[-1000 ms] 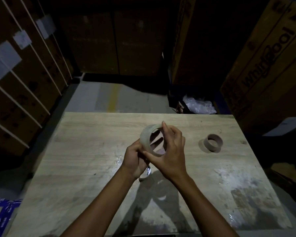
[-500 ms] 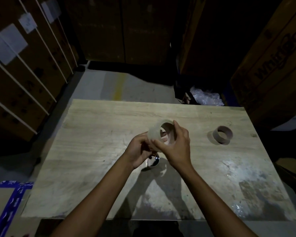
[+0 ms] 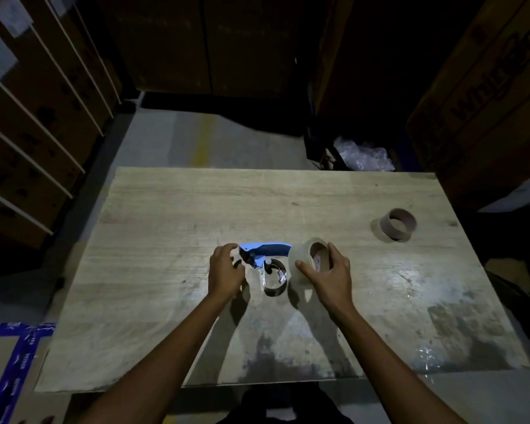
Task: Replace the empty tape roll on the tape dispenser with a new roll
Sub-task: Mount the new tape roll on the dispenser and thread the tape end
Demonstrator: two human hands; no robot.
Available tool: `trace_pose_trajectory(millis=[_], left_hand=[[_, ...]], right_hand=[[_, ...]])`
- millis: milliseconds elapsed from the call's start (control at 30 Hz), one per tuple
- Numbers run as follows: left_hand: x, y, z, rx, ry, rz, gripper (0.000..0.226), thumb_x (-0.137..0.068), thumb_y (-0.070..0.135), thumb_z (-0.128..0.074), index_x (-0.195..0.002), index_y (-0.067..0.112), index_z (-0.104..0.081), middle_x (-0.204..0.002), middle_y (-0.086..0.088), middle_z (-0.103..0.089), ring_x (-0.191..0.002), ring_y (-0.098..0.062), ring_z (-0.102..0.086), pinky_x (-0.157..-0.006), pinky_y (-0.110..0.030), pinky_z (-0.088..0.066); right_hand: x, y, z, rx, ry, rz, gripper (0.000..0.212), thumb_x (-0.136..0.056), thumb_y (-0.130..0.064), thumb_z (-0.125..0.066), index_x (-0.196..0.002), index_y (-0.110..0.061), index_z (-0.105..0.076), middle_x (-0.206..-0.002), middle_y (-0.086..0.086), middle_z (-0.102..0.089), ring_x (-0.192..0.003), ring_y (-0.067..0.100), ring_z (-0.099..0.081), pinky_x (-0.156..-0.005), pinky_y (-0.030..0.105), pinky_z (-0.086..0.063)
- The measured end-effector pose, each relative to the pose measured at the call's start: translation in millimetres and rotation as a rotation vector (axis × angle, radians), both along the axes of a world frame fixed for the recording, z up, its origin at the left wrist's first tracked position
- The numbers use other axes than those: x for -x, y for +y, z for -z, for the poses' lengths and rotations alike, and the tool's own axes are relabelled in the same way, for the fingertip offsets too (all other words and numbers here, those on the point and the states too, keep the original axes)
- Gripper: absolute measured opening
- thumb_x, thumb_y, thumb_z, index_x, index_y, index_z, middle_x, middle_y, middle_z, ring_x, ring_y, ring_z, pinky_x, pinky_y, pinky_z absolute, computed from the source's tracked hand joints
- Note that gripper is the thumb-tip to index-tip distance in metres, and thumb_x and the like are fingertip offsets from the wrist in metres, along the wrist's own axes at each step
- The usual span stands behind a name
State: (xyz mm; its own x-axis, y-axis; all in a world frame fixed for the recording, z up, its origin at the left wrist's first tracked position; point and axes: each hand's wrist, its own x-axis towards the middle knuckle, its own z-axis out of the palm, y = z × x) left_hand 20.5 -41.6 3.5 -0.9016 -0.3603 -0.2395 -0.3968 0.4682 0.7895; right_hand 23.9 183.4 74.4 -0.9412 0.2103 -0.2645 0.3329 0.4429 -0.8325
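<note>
A new roll of clear tape (image 3: 308, 262) stands on edge near the middle of a pale wooden table (image 3: 172, 215), its open core facing the viewer. The right hand (image 3: 329, 275) holds it — thumb pressed on the near left rim, the other fingers (image 3: 334, 251) curled over the far right rim, spread about as wide as the roll. Just to its left lies the tape dispenser (image 3: 265, 264), flat on the table, with a blue handle pointing toward the roll and a curved metal frame nearer the viewer; its spindle looks bare. The left hand (image 3: 227, 272) rests at the dispenser's left end, fingers loosely bent and part open, touching its front edge, though whether it truly grips cannot be told in the dim light. The empty brown cardboard core (image 3: 399, 223) sits well apart at the far right of the table. The step in hand seems to be seating the new roll — it would go best with the left hand pinning the dispenser still, the roll's hole lined up squarely over the spindle, and the loose tape end facing the cutter. Stacked cardboard boxes (image 3: 487, 96) surround the table.
</note>
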Motion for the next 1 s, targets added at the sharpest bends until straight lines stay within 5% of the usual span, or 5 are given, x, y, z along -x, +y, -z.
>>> trace_pose_trajectory(millis=[233,433,567,734,1000], left_hand=[[28,-2,15,0.116,-0.089,0.338,0.086,-0.072,0.004,-0.075,-0.149,0.013,-0.039,-0.155,-0.01,-0.036,-0.14,-0.033,-0.029,-0.107,-0.036,-0.035],[38,2,20,0.128,-0.115,0.267,0.043,-0.067,0.015,-0.077,-0.106,0.017,-0.059,-0.1,-0.006,-0.063,-0.104,-0.033,-0.055,-0.074,-0.042,-0.052],[42,3,13,0.054,-0.101,0.251,0.034,-0.062,0.017,-0.082,-0.086,0.013,-0.059,-0.081,-0.007,-0.066,-0.077,-0.025,-0.062,-0.06,-0.033,-0.044],[45,15,-3,-0.156,-0.078,0.103,0.034,-0.062,0.014,-0.087,-0.087,0.011,-0.065,-0.081,-0.006,-0.07,-0.07,-0.015,-0.063,-0.061,-0.03,-0.051],[43,45,-23,-0.619,-0.036,-0.171,0.03,-0.078,0.006,-0.08,-0.106,0.003,-0.07,-0.095,-0.016,-0.074,-0.082,-0.029,-0.071,-0.063,-0.033,-0.058]], right_hand=[[7,4,20,0.202,-0.135,0.054,0.11,-0.052,-0.062,-0.081,-0.147,-0.022,-0.043,-0.147,0.001,-0.045,-0.13,0.02,-0.049,-0.108,0.046,-0.045],[23,8,26,0.332,-0.198,-0.002,0.097,-0.065,-0.051,-0.082,-0.148,-0.021,-0.042,-0.147,0.003,-0.046,-0.124,0.025,-0.053,-0.102,0.049,-0.05],[32,14,32,0.4,-0.233,-0.022,0.098,-0.059,-0.057,-0.081,-0.144,-0.022,-0.048,-0.141,0.004,-0.053,-0.116,0.025,-0.059,-0.095,0.051,-0.055],[40,24,30,0.441,-0.217,-0.047,0.089,-0.059,-0.056,-0.079,-0.138,-0.023,-0.055,-0.131,0.001,-0.061,-0.11,0.023,-0.063,-0.081,0.04,-0.058],[56,45,21,0.533,-0.218,-0.062,0.065,-0.076,-0.044,-0.076,-0.135,-0.026,-0.057,-0.131,0.001,-0.06,-0.112,0.024,-0.061,-0.087,0.047,-0.057]])
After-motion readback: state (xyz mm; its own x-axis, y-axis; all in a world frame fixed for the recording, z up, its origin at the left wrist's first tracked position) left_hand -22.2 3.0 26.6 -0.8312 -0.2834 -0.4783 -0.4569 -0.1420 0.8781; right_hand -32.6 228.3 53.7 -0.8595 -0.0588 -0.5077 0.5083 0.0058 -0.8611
